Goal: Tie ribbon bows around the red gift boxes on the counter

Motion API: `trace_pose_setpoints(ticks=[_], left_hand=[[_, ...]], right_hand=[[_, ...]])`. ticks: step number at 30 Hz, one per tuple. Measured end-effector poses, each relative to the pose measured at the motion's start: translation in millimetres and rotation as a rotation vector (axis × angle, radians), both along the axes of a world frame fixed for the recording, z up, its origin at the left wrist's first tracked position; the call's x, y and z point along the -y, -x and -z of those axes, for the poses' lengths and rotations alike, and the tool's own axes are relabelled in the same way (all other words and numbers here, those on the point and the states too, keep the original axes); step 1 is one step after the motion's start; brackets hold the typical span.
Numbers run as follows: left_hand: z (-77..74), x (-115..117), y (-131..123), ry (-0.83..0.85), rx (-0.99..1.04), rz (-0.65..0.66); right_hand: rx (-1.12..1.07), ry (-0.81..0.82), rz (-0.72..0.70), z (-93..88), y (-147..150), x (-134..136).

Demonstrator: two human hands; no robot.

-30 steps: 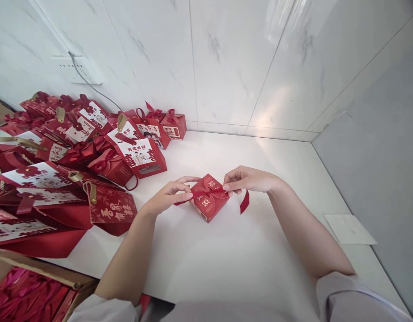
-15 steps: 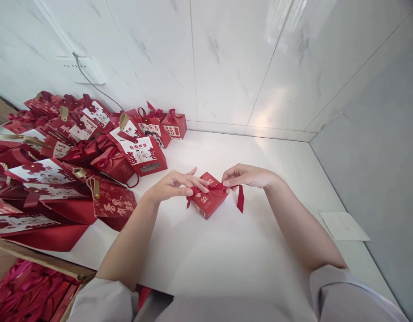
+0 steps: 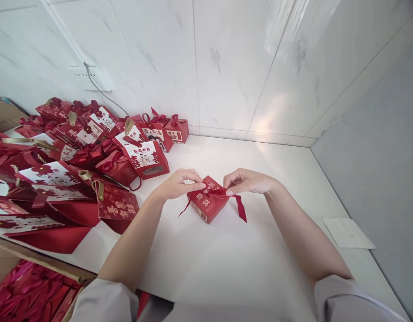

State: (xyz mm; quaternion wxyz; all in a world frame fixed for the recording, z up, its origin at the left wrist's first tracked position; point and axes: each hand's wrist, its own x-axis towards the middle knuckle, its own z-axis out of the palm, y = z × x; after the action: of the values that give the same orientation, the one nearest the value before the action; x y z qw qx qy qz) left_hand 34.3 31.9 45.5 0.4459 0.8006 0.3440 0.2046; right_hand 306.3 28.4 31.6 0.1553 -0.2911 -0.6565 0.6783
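A small red gift box [image 3: 211, 208] with gold characters sits on the white table between my hands, one corner toward me. Across its top runs a dark red ribbon [image 3: 241, 209], its loose ends hanging out on both sides. My left hand [image 3: 184, 184] pinches the ribbon at the box's left, thumb against fingertips. On the other side my right hand [image 3: 246, 182] pinches it near the top right edge, with one tail dangling below the fingers. The middle of the ribbon is partly hidden by the fingers, so I cannot tell how it is knotted.
Many finished-looking red gift boxes [image 3: 147, 158] with ribbons and handles crowd the table's left. A cardboard carton [image 3: 41, 258] of red ribboned pieces stands at lower left. A white sheet [image 3: 349, 233] lies at the right edge. A tiled wall [image 3: 226, 67] closes the back.
My left fingers, earlier spread over the box top, have closed on the ribbon. The left tail now stretches down and outward. My right hand keeps its pinch. The view has shifted slightly.
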Motion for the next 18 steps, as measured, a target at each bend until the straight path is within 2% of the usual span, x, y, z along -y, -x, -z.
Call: trace_pose_setpoints(ticks=[3, 7, 10, 14, 18], left_hand=[[-1.4, -0.7, 0.7, 0.000, 0.002, -0.015], [-4.7, -1.9, 1.4, 0.132, 0.123, 0.006], [-13.0, -0.4, 8.6, 0.219, 0.157, 0.021], [-23.2, 7.3, 24.3, 0.286, -0.099, 0.042], [-20.4, 19.0, 24.4, 0.231, -0.272, -0.068]], right_hand=[[-0.016, 0.036, 0.006, 2.8, 3.4, -0.4], [-0.051, 0.029, 0.044, 4.9, 5.6, -1.5], [-0.003, 0.014, 0.022, 3.7, 3.6, -1.9], [0.062, -0.091, -0.038, -2.0, 0.9, 0.9], [0.186, -0.155, 0.006, -7.8, 4.7, 6.8]])
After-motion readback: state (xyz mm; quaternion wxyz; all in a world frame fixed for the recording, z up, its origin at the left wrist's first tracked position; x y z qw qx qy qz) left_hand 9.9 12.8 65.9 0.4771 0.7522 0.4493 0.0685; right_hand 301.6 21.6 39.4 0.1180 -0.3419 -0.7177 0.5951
